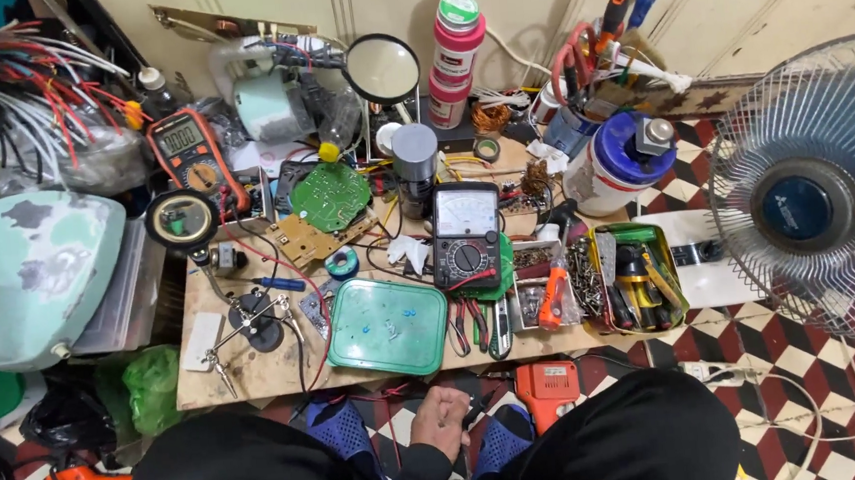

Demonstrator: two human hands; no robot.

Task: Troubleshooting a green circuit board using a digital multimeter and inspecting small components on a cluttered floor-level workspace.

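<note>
The left hand (pixel 441 417) hung below the desk's (pixel 256 372) near edge, between the knees, fingers curled loosely inward; whether it pinched the dark lead (pixel 477 413) just beside it could not be told, and the right hand was out of view. An orange soldering gun (pixel 548 386) lay on the floor near that hand, untouched. On the desk, against the near edge, a green tray (pixel 355 350) held only a few tiny blue and white bits. Toward the right edge an open green tin (pixel 679 291) was packed with screwdrivers, and a clear box (pixel 523 315) beside it held an orange-handled cutter (pixel 553 301)
</note>
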